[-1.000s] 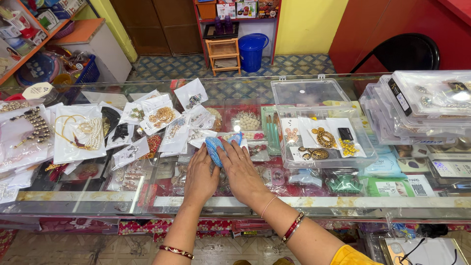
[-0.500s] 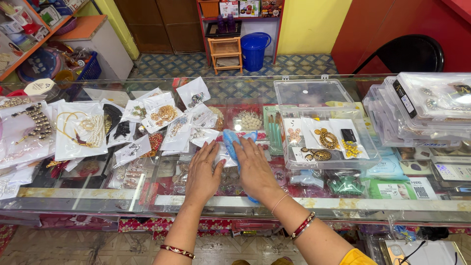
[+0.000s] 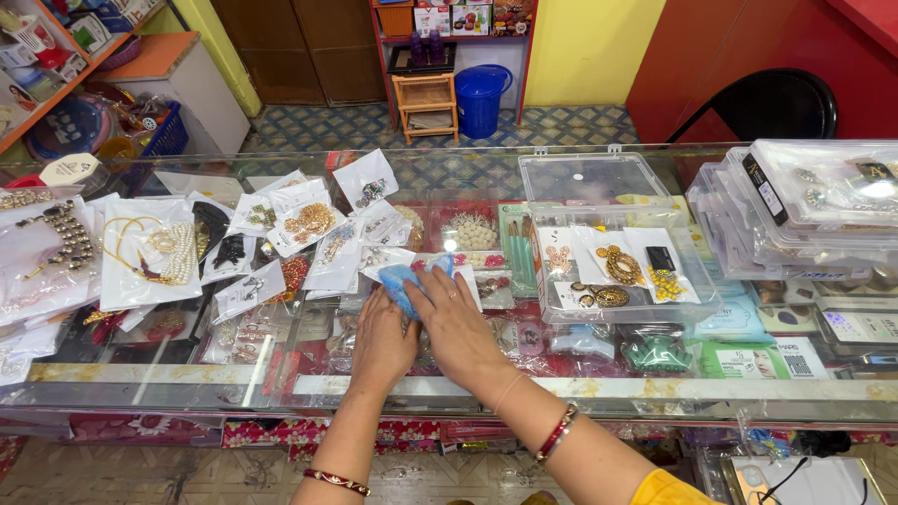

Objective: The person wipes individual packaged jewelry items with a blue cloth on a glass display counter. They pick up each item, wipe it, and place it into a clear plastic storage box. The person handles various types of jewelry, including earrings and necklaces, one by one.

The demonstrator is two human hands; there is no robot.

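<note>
My right hand (image 3: pixel 458 323) presses flat on a blue cloth (image 3: pixel 400 281) lying on the glass counter top (image 3: pixel 309 374). Only the cloth's far and left edges show past the fingers. My left hand (image 3: pixel 382 341) rests palm down on the glass just left of it, its fingertips touching the cloth's left edge. Several clear packets of earrings (image 3: pixel 313 224) lie just beyond both hands. A clear plastic box (image 3: pixel 617 271) holding jewellery cards stands to the right of my right hand.
Necklace packets (image 3: pixel 140 248) cover the counter's left side. Stacked clear plastic boxes (image 3: pixel 814 201) fill the right end. Beyond the counter stand a blue bucket (image 3: pixel 482 98), a small wooden stool (image 3: pixel 426 103) and a black chair (image 3: pixel 767 103). Shelves (image 3: pixel 56 65) line the left wall.
Both hands slid with the blue cloth across the glass, first right and towards me, then back left. The right hand went from gripping the cloth to lying flat on it.
</note>
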